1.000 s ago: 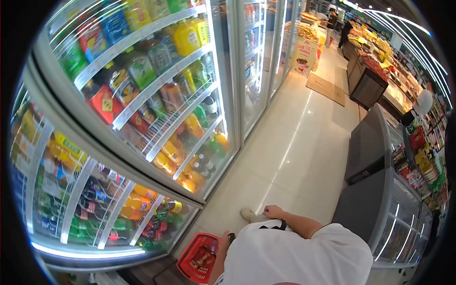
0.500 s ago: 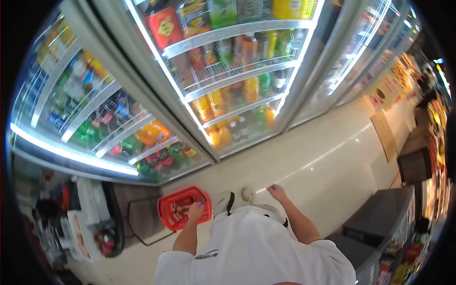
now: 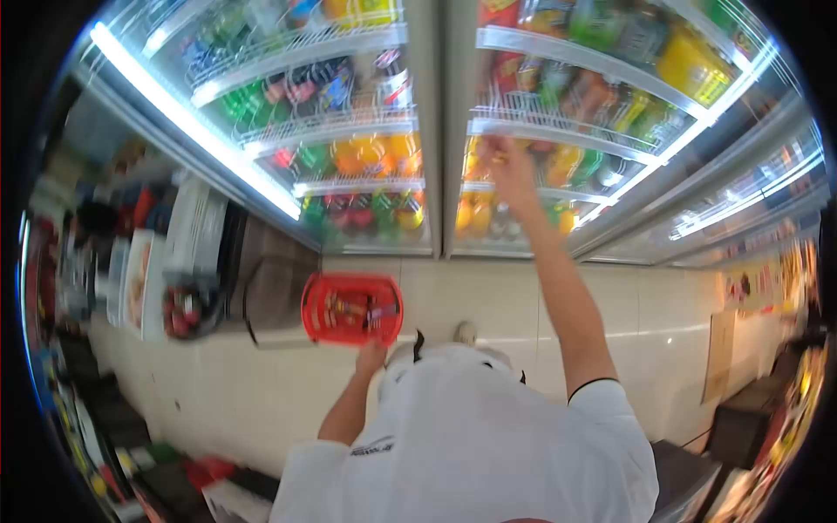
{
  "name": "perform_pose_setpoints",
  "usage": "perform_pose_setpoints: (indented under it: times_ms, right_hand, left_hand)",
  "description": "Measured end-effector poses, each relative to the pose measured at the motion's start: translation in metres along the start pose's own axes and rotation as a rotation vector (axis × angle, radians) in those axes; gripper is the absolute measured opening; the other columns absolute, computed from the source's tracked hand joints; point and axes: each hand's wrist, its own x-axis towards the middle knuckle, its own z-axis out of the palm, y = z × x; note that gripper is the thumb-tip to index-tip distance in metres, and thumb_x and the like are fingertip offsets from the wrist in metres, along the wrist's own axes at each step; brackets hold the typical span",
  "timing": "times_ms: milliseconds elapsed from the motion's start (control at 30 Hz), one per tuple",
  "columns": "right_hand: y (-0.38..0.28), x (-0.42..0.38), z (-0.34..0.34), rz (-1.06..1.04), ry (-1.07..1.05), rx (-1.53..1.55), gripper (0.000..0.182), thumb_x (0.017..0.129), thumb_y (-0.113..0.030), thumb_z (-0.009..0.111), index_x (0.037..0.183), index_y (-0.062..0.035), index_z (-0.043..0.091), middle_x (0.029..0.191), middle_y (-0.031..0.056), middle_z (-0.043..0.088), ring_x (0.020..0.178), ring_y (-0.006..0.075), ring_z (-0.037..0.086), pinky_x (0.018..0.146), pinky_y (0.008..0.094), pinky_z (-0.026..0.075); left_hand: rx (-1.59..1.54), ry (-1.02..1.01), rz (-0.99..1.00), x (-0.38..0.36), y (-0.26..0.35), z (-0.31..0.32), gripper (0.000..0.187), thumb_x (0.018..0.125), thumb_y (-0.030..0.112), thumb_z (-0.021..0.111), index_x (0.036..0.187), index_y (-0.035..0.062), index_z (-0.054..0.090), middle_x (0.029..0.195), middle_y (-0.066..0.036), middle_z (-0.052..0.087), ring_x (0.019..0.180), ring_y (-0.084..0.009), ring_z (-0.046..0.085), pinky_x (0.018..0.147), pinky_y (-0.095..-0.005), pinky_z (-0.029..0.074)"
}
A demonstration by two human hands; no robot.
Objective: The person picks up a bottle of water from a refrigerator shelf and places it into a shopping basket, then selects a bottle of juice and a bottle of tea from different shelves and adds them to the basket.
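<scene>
A red shopping basket (image 3: 309, 307) hangs low beside my left leg, with several small packaged items (image 3: 353, 309) in it, too blurred to name. My left hand (image 3: 372, 354) is closed at the basket's near side; whether on the rim or a handle is hidden. My right arm stretches forward to the glass doors of a drinks cooler (image 3: 443, 131). Near the upright frame between two doors is my right hand (image 3: 507, 159), its fingers smeared by motion. Behind the glass stand rows of bottles (image 3: 370, 157), among them orange, green and dark drinks.
To the left stands a dark cabinet (image 3: 275, 275) with white equipment (image 3: 193, 227) near it. Tiled floor (image 3: 641, 331) stretches to the right. Dark display units (image 3: 741, 429) line the lower right, and a brown board (image 3: 718, 356) stands farther along.
My right hand has risen from beside my body to the cooler doors. The view has turned left, so the cooler faces me more squarely. The basket stays with my left hand.
</scene>
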Motion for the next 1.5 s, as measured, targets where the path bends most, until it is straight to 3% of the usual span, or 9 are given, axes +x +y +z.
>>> perform_pose_setpoints:
  times_ms: [133, 433, 667, 867, 967, 1067, 1267, 1400, 1500]
  right_hand:
    - [-0.014, 0.041, 0.024, -0.187, 0.037, -0.195, 0.051, 0.085, -0.048, 0.069, 0.109, -0.0030, 0.064, 0.097, 0.0155, 0.069, 0.090, 0.0255, 0.068, 0.079, 0.0373, 0.051]
    - [-0.040, 0.042, 0.053, -0.169, 0.189, -0.314, 0.050, 0.084, -0.050, 0.069, 0.091, -0.0010, 0.069, 0.079, 0.0135, 0.069, 0.073, 0.0280, 0.066, 0.070, 0.0395, 0.049]
    - [-0.021, 0.062, 0.053, -0.107, 0.149, -0.498, 0.059, 0.084, -0.056, 0.063, 0.102, -0.0008, 0.070, 0.092, 0.0198, 0.071, 0.089, 0.0372, 0.068, 0.079, 0.0432, 0.050]
    - [-0.040, 0.012, 0.060, -0.166, 0.300, -0.396, 0.058, 0.085, -0.052, 0.067, 0.108, 0.0014, 0.069, 0.098, 0.0165, 0.072, 0.090, 0.0278, 0.069, 0.080, 0.0374, 0.050]
    - [-0.082, -0.053, 0.055, -0.145, 0.337, -0.301, 0.049, 0.086, -0.044, 0.069, 0.105, 0.0008, 0.069, 0.095, 0.0160, 0.071, 0.087, 0.0284, 0.068, 0.080, 0.0376, 0.050]
    - [-0.090, -0.113, 0.027, -0.050, 0.354, -0.355, 0.045, 0.089, -0.040, 0.068, 0.102, 0.0040, 0.067, 0.090, 0.0161, 0.070, 0.081, 0.0239, 0.064, 0.077, 0.0352, 0.049]
    - [-0.132, -0.252, -0.033, 0.020, 0.566, -0.136, 0.021, 0.097, -0.022, 0.059, 0.097, -0.0007, 0.062, 0.089, 0.0000, 0.059, 0.079, 0.0086, 0.050, 0.069, 0.0240, 0.041]
    - [-0.126, -0.335, -0.088, 0.233, 0.945, -0.093, 0.033, 0.097, -0.028, 0.051, 0.114, 0.0002, 0.054, 0.106, 0.0074, 0.059, 0.095, 0.0159, 0.054, 0.082, 0.0313, 0.045]
    - [-0.117, -0.375, -0.113, 0.037, 1.061, -0.069, 0.050, 0.097, -0.034, 0.051, 0.126, 0.0064, 0.047, 0.120, 0.0144, 0.053, 0.106, 0.0214, 0.051, 0.094, 0.0353, 0.042]
  left_hand:
    - [-0.239, 0.368, 0.034, -0.054, -0.015, 0.000, 0.038, 0.089, 0.036, 0.058, 0.113, 0.0075, 0.062, 0.102, -0.022, 0.068, 0.099, -0.0403, 0.064, 0.085, -0.0468, 0.051]
    - [-0.259, 0.042, -0.531, -0.186, -0.168, 0.066, 0.049, 0.084, 0.036, 0.058, 0.120, 0.0033, 0.061, 0.120, -0.023, 0.063, 0.114, -0.0379, 0.059, 0.097, -0.0453, 0.047]
    - [-0.353, 0.143, -0.604, -0.248, -0.243, 0.066, 0.048, 0.084, 0.035, 0.059, 0.120, 0.0035, 0.061, 0.121, -0.022, 0.063, 0.115, -0.0381, 0.059, 0.097, -0.0450, 0.047]
    - [-0.414, 0.236, -0.633, -0.277, -0.273, 0.054, 0.050, 0.083, 0.035, 0.061, 0.120, 0.0024, 0.061, 0.114, -0.021, 0.067, 0.111, -0.0390, 0.061, 0.097, -0.0434, 0.048]
    - [-0.351, 0.018, -0.671, -0.282, -0.290, 0.059, 0.050, 0.084, 0.036, 0.061, 0.122, 0.0029, 0.061, 0.118, -0.020, 0.065, 0.114, -0.0374, 0.060, 0.097, -0.0432, 0.047]
    - [-0.157, -0.322, -0.571, -0.256, -0.294, 0.044, 0.051, 0.086, 0.037, 0.059, 0.126, 0.0046, 0.058, 0.127, -0.017, 0.061, 0.121, -0.0327, 0.057, 0.100, -0.0428, 0.046]
    - [0.076, -0.233, -0.293, -0.107, -0.240, -0.048, 0.050, 0.088, 0.037, 0.058, 0.128, 0.0083, 0.057, 0.126, -0.017, 0.062, 0.119, -0.0333, 0.057, 0.100, -0.0441, 0.046]
    - [0.074, -0.051, -0.102, 0.012, -0.186, -0.107, 0.041, 0.086, 0.034, 0.057, 0.118, 0.0080, 0.061, 0.113, -0.021, 0.066, 0.109, -0.0386, 0.062, 0.093, -0.0481, 0.048]
    - [0.077, 0.067, -0.043, 0.068, -0.115, -0.137, 0.036, 0.085, 0.032, 0.056, 0.110, 0.0074, 0.064, 0.103, -0.023, 0.068, 0.102, -0.0401, 0.064, 0.089, -0.0493, 0.049]
